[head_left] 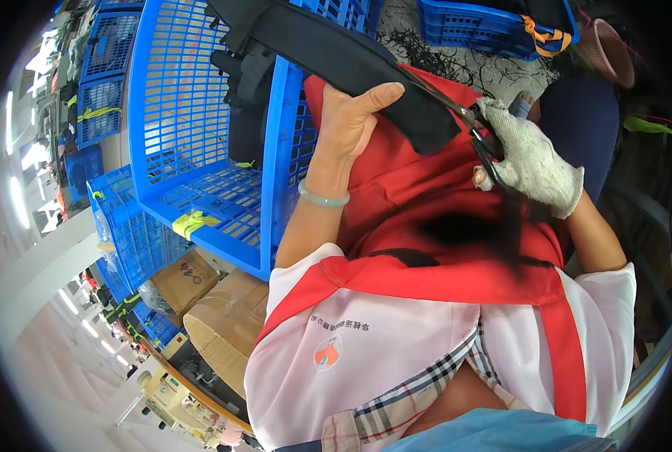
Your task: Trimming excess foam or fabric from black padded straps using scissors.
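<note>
My left hand (351, 117), a bangle on its wrist, grips a long black fabric piece (336, 49) with the thumb on top. The cloth stretches from over the blue crate at upper left to a cut-looking end above my lap. My right hand (535, 158), in a whitish glove with bare fingertips, is closed around the handles of black-handled scissors (474, 124). Their blades point up and left along the cloth's far edge. A dark blurred shape (464, 228) shows over the red apron (381, 200) on my lap; I cannot make out what it is.
A large blue plastic crate (274, 166) holding black pieces (244, 90) stands close at my left. Black scraps (456, 64) litter the floor ahead. Beyond are another blue crate (471, 34) and a pink basket (606, 54). Cardboard boxes (226, 324) sit at lower left.
</note>
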A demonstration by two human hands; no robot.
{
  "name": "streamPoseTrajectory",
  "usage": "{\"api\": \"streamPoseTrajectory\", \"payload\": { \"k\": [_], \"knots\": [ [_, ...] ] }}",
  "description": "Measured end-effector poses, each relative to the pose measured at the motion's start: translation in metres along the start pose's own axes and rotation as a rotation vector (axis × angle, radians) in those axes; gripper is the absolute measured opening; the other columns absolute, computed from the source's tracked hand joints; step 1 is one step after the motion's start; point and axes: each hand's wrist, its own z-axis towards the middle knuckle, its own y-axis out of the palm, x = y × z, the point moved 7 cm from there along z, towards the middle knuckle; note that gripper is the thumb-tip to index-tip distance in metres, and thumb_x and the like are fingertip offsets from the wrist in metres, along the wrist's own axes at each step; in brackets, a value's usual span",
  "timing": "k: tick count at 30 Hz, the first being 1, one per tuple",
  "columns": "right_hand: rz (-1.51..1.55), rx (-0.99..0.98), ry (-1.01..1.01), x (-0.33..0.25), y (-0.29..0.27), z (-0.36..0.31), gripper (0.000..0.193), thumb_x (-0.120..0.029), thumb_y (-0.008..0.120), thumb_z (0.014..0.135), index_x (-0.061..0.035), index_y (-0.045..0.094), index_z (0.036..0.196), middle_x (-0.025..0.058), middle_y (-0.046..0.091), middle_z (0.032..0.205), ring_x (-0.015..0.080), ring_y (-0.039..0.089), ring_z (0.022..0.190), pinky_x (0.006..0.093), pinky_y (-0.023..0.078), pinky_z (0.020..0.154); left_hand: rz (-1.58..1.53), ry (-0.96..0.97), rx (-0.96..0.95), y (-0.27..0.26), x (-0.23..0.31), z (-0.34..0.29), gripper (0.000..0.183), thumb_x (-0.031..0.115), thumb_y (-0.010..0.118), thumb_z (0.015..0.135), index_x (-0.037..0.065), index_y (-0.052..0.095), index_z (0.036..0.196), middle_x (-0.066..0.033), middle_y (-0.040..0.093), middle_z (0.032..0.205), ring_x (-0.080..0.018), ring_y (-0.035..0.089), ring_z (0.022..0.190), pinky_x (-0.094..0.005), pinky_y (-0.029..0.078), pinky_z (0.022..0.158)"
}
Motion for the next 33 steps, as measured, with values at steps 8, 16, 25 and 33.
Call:
{"api": "streamPoseTrajectory", "payload": {
  "k": [8,16,25,33],
  "knots": [
    [0.122,-0.074,0.048,0.003,0.007,0.010,0.080,-0.045,0.080,0.068,0.0007,0.046,0.124,0.0177,0.063,0.103,0.0360,0.062,0.092,0.0419,0.048,0.078,-0.048,-0.004,-0.007,-0.001,-0.007,0.001,0.031,-0.009,0.074,0.074,0.003,0.063,0.100,-0.0033,0.065,0.093,-0.0142,0.063,0.085,-0.0274,0.052,0.080],
    [-0.076,0.143,-0.208,-0.008,0.007,0.008,0.036,-0.019,0.059,0.093,0.0042,0.047,0.118,0.0123,0.064,0.081,0.0172,0.067,0.071,0.0280,0.053,0.065,-0.047,-0.016,-0.032,0.001,-0.014,0.000,0.033,-0.010,0.074,0.074,0.003,0.062,0.101,-0.0036,0.064,0.094,-0.0143,0.064,0.086,-0.0274,0.052,0.081],
    [-0.028,0.164,-0.131,-0.014,0.008,0.018,0.046,-0.023,0.070,0.085,0.0009,0.048,0.118,0.0089,0.064,0.073,0.0180,0.067,0.068,0.0308,0.051,0.066,-0.024,-0.011,-0.049,0.004,-0.017,-0.003,0.038,-0.010,0.074,0.072,0.003,0.060,0.104,-0.0041,0.063,0.096,-0.0157,0.063,0.088,-0.0288,0.052,0.083],
    [0.273,0.040,0.042,-0.005,0.019,0.020,0.065,-0.038,0.077,0.075,-0.0006,0.049,0.120,0.0199,0.063,0.089,0.0364,0.064,0.082,0.0408,0.049,0.071,-0.153,-0.003,0.012,-0.008,-0.019,-0.004,0.031,-0.001,0.073,0.078,0.002,0.061,0.106,-0.0042,0.064,0.098,-0.0153,0.062,0.090,-0.0301,0.051,0.084]
  ]
}}
